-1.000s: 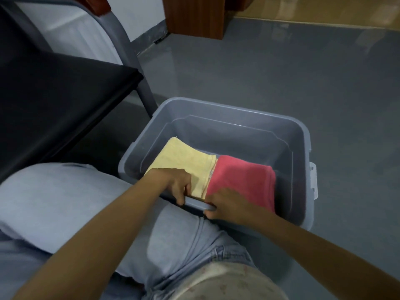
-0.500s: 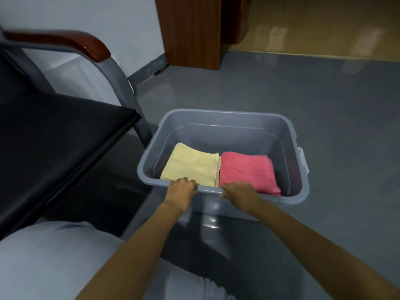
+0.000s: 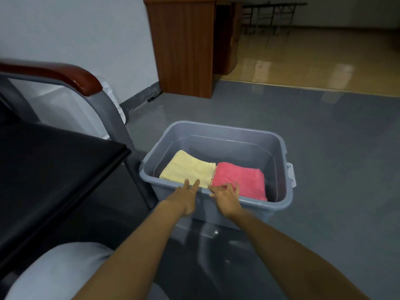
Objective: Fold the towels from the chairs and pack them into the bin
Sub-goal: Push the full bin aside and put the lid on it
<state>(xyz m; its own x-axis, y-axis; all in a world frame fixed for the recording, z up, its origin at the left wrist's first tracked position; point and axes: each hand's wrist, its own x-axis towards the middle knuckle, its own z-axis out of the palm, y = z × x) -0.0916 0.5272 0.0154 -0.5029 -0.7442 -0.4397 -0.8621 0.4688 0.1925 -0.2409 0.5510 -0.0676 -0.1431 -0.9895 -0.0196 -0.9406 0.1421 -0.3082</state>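
Office room, armchair [image 3: 54, 148], wooden lectern [image 3: 181, 46]

A tall cabinet [image 3: 184, 46] of reddish-brown wood stands upright against a pale wall [image 3: 75, 29], which runs off to the cabinet's left. A dark skirting strip [image 3: 140, 97] lines the foot of that wall, meeting the cabinet's base. In front of the cabinet spreads a glossy grey floor [image 3: 324, 137]. To its right and behind it lies a shiny tan floor [image 3: 313, 61], where thin dark metal legs [image 3: 270, 16] stand well back.
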